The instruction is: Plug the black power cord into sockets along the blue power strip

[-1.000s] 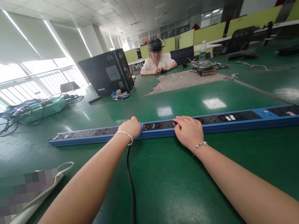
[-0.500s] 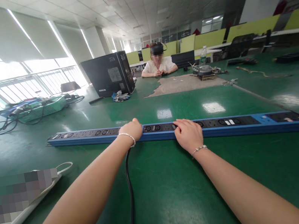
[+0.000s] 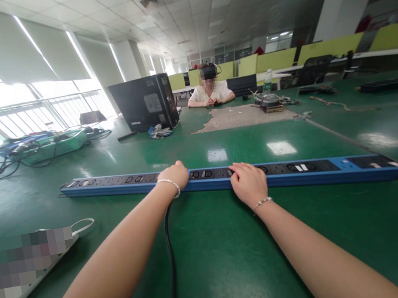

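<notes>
A long blue power strip [image 3: 299, 180] with a black socket face lies across the green table in front of me. My left hand [image 3: 175, 176] is closed low over the strip's middle, thumb uppermost. From under its wrist a black power cord [image 3: 170, 255] runs down toward me; the cord's plug end is hidden inside the hand. Further right, my right hand [image 3: 249, 181] grips the strip from above, its fingers curled over the socket face and its thumb at the near side. Several sockets show between the two hands.
At lower left lies a white-edged device [image 3: 37, 277], its top blurred out. Behind stand a green basket of cables [image 3: 55, 146], a black computer case [image 3: 138, 105] and gloves [image 3: 160, 131]. Across the table sits a person [image 3: 208, 94], near a bottle [image 3: 267, 81].
The view has tilted up and shifted slightly right, so the strip's right end appears further left. Both hands keep the same places on the strip.
</notes>
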Demonstrator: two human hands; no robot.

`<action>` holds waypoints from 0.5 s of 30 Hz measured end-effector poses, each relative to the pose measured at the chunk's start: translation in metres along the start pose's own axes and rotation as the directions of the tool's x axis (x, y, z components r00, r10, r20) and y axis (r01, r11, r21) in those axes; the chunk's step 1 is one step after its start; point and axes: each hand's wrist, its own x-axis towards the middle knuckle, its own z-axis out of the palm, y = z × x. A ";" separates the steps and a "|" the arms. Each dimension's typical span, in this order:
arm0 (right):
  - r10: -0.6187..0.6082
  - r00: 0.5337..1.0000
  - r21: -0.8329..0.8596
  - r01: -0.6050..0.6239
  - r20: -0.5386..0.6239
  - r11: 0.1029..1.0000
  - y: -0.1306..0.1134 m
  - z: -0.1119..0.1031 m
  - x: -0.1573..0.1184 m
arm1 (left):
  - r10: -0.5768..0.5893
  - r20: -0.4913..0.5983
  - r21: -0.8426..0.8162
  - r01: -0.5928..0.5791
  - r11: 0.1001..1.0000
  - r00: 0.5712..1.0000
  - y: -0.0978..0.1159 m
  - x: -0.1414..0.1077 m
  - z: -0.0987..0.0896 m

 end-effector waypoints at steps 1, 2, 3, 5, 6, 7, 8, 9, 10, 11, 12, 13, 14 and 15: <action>0.001 1.000 0.001 -0.001 0.000 1.000 0.000 0.000 0.000 | -0.015 -0.025 -0.005 0.015 1.000 1.000 0.001 -0.002 0.002; 0.002 1.000 0.003 -0.002 -0.001 1.000 0.000 0.000 0.000 | -0.029 -0.047 -0.011 0.028 1.000 0.998 0.003 -0.004 0.003; 0.003 1.000 0.003 -0.003 -0.002 1.000 0.000 0.000 0.000 | -0.037 -0.060 -0.015 0.037 0.999 0.997 0.004 -0.006 0.004; 0.003 1.000 0.004 -0.003 -0.003 1.000 0.000 0.000 0.000 | -0.045 -0.071 -0.021 0.044 0.999 0.996 0.004 -0.008 0.005; 0.003 1.000 0.003 -0.003 -0.003 1.000 0.000 0.000 0.000 | -0.044 -0.070 -0.023 0.043 0.999 0.997 0.004 -0.007 0.004; 0.000 1.000 0.002 0.000 -0.003 1.000 0.000 0.000 0.000 | -0.042 -0.067 -0.024 0.040 0.999 0.997 0.004 -0.007 0.004; -0.004 1.000 0.000 0.004 -0.005 1.000 0.000 0.000 0.000 | -0.039 -0.063 -0.024 0.037 0.999 0.997 0.003 -0.006 0.003; -0.008 1.000 -0.002 0.008 -0.008 1.000 0.001 0.001 0.000 | -0.035 -0.059 -0.025 0.034 0.999 0.998 0.002 -0.005 0.003; -0.013 1.000 -0.005 0.013 -0.012 1.000 0.001 0.001 0.000 | -0.033 -0.056 -0.025 0.032 0.999 0.998 0.001 -0.004 0.003; -0.018 1.000 -0.007 0.018 -0.018 1.000 0.001 0.002 0.000 | -0.033 -0.052 -0.026 0.031 0.999 0.998 0.000 -0.003 0.003; -0.021 0.999 -0.010 0.021 -0.025 1.000 0.002 0.002 0.000 | -0.033 -0.049 -0.026 0.031 0.999 0.998 0.000 -0.003 0.003; -0.024 0.999 -0.011 0.024 -0.031 1.000 0.002 0.003 -0.001 | -0.034 -0.046 -0.026 0.032 0.999 0.998 -0.001 -0.003 0.003; -0.027 0.999 -0.011 0.027 -0.035 1.000 0.002 0.003 -0.001 | -0.035 -0.044 -0.026 0.034 0.999 0.998 -0.001 -0.003 0.001; -0.029 0.999 -0.009 0.029 -0.038 1.000 0.002 0.003 -0.001 | -0.038 -0.045 -0.023 0.037 0.999 0.998 -0.001 -0.004 -0.001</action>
